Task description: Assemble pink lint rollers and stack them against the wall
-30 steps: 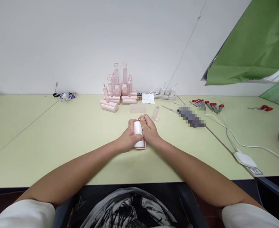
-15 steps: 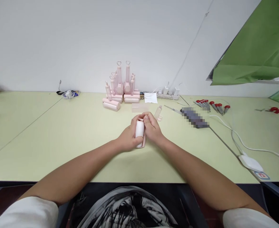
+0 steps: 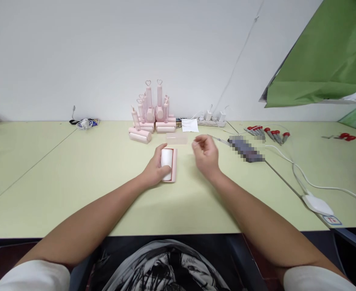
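Note:
My left hand (image 3: 156, 169) is closed on the head of a pink lint roller (image 3: 174, 166), with the thumb across its white roll (image 3: 166, 158). A red-brown edge shows along the right side of the roll. My right hand (image 3: 206, 155) is apart from it, curled just above the table where the loose translucent pink handle lay earlier. Its fingers hide the handle, and I cannot see whether they grip it. Behind the roller head lies a clear pinkish cover (image 3: 176, 139).
Several pink lint rollers (image 3: 140, 135) with upright handles stand by the wall. To their right are white paper (image 3: 190, 125) and a power strip (image 3: 214, 122). A blurred-out dark device (image 3: 246, 148), red-capped tools (image 3: 276, 135) and a white cable (image 3: 311, 188) lie on the right.
My right hand has left the roller head and moved right, over the loose handle's place. My left hand has shifted slightly left with the roller head, whose white roll now shows more openly.

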{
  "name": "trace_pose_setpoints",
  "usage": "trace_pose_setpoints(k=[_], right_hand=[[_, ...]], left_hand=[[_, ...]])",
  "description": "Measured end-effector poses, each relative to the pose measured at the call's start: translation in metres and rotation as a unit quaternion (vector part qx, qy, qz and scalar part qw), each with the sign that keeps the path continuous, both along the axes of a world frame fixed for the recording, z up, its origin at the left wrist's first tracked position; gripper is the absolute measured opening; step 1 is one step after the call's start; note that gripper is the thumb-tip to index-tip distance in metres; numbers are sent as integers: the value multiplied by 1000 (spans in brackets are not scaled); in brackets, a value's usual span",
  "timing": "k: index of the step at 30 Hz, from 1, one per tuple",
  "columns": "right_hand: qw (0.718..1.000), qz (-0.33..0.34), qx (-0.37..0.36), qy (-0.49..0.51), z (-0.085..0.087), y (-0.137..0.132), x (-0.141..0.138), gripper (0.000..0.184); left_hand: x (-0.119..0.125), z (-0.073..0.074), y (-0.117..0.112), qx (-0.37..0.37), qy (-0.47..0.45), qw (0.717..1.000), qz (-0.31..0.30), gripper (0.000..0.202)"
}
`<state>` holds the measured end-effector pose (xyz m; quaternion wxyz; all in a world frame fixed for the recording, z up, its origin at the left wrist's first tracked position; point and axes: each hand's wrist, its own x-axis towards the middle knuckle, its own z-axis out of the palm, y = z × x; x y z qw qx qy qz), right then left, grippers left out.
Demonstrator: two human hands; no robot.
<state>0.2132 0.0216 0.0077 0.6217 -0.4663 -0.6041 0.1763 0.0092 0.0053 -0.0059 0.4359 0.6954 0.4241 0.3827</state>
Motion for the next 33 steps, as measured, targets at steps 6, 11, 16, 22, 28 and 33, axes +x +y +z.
trace_pose_setpoints(k=[6, 11, 16, 22, 28, 33], right_hand=[[981, -154, -84, -77, -9, 36, 43, 45], [972, -97, -161, -138, -28, 50, 43, 26], [992, 3, -51, -114, -19, 31, 27, 22], [971, 175, -14, -163, -6, -15, -2, 34], [942, 241, -8, -235, -2, -25, -9, 29], [937, 238, -3, -256, -1, -23, -7, 29]], left_hand=[[-7, 4, 12, -123, -162, 979, -7, 88], [-4, 5, 12, -181, -264, 947, -36, 86], [-5, 8, 10, -177, -328, 927, -45, 80], [-14, 13, 14, -187, -362, 911, -63, 76], [-18, 11, 18, -221, -370, 899, -80, 78], [-20, 12, 19, -207, -346, 912, -80, 80]])
